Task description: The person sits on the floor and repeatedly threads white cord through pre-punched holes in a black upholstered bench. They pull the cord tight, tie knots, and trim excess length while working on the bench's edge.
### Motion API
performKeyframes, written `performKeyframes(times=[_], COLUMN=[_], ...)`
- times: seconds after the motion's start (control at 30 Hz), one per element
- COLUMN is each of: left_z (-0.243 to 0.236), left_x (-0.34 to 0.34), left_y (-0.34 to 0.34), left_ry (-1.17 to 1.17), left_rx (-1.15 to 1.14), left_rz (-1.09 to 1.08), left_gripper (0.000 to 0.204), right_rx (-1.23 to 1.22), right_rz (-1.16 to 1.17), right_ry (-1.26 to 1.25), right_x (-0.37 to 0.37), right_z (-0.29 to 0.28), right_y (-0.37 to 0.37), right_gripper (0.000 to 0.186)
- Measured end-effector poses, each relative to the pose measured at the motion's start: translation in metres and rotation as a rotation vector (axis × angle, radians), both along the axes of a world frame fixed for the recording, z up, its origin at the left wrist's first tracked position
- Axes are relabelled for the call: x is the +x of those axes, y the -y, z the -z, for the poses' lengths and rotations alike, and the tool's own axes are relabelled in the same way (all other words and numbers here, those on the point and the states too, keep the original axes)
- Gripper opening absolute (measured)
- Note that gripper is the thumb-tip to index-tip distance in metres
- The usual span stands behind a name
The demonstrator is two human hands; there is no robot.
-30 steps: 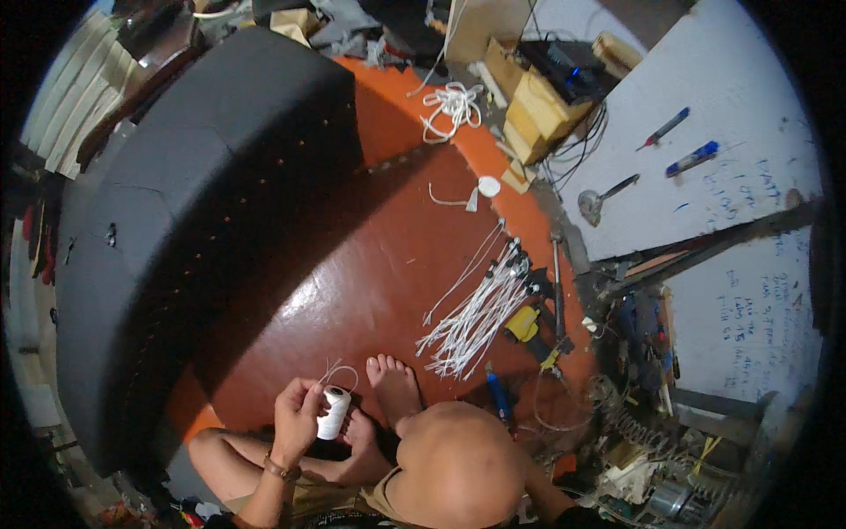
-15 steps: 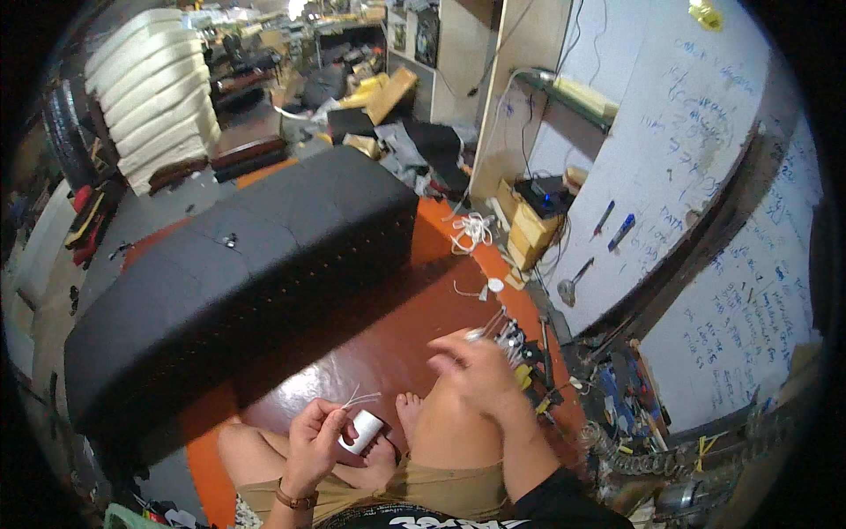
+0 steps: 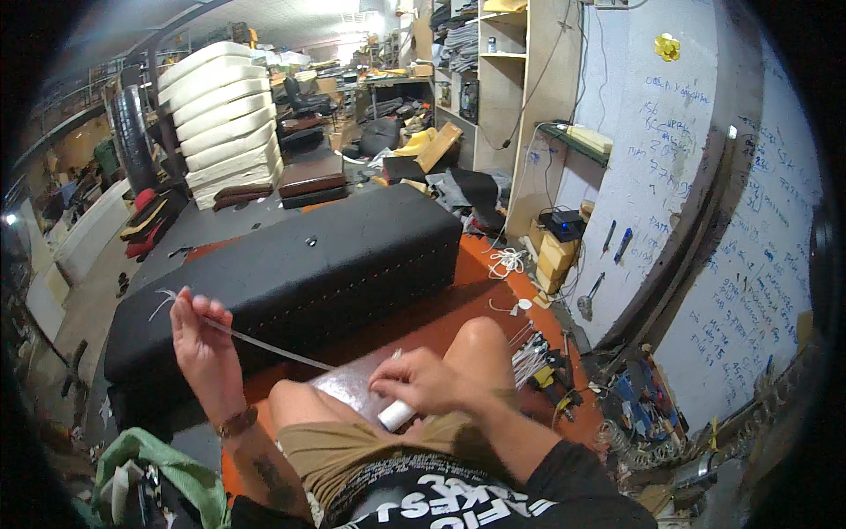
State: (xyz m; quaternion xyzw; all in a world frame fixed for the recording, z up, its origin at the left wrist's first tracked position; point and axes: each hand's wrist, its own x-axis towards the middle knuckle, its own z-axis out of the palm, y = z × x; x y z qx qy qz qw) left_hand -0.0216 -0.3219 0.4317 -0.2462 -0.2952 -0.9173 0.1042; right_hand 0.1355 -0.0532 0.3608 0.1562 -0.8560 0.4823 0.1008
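Note:
My left hand (image 3: 208, 357) is raised on the left, in front of the black upholstered bench (image 3: 291, 256). Its fingers are closed on a white thread (image 3: 269, 346), whose loose ends stick out past the fingertips. The thread runs taut down to the right, toward my right hand (image 3: 427, 381) above my lap. A white spool (image 3: 396, 416) sits under the curled fingers of that hand and appears to be held by them. Exactly how the fingers grip the spool is partly hidden.
Orange-brown sheeting (image 3: 476, 304) lies under the bench. To the right are a bundle of white cord (image 3: 507, 263), a pile of tools (image 3: 542, 366) and a blue tray (image 3: 639, 397). A green sack (image 3: 167, 467) stands at lower left. Stacked cream foam pads (image 3: 220, 132) rise behind.
My left hand has moved up and left, drawing the thread out long. The right hand has come down to the spool, which was by the left hand before. The view has tilted up.

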Motion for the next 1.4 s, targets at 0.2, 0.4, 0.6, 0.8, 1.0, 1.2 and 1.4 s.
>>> performKeyframes(times=[0.2, 0.4, 0.6, 0.8, 1.0, 1.2, 1.4], left_z=[0.020, 0.083, 0.115, 0.128, 0.142, 0.141, 0.126], left_x=[0.021, 0.031, 0.030, 0.023, 0.025, 0.047, 0.072], left_y=[0.006, -0.047, -0.068, -0.081, -0.113, -0.142, -0.113], left_ry=[0.030, 0.192, 0.192, 0.180, 0.028, -0.095, 0.006], left_rx=[-0.135, -0.296, -0.410, -0.476, -0.767, -0.783, -0.664], left_rz=[0.034, 0.263, 0.406, 0.384, 0.195, 0.286, 0.576], left_gripper=[0.018, 0.018, 0.016, 0.014, 0.016, 0.019, 0.016], right_rx=[-0.187, -0.250, -0.288, -0.421, -0.429, -0.456, -0.701], right_rz=[-0.138, 0.086, 0.209, 0.269, 0.244, 0.248, 0.352], right_ry=[-0.054, -0.095, -0.105, -0.026, 0.046, 0.046, 0.044], right_x=[0.039, 0.046, 0.008, -0.016, -0.026, -0.032, -0.035], right_z=[-0.123, -0.178, -0.196, -0.195, -0.197, -0.207, -0.205], right_y=[0.005, 0.001, -0.009, -0.026, -0.037, -0.040, -0.076], right_gripper=[0.017, 0.022, 0.024, 0.019, 0.018, 0.017, 0.012])
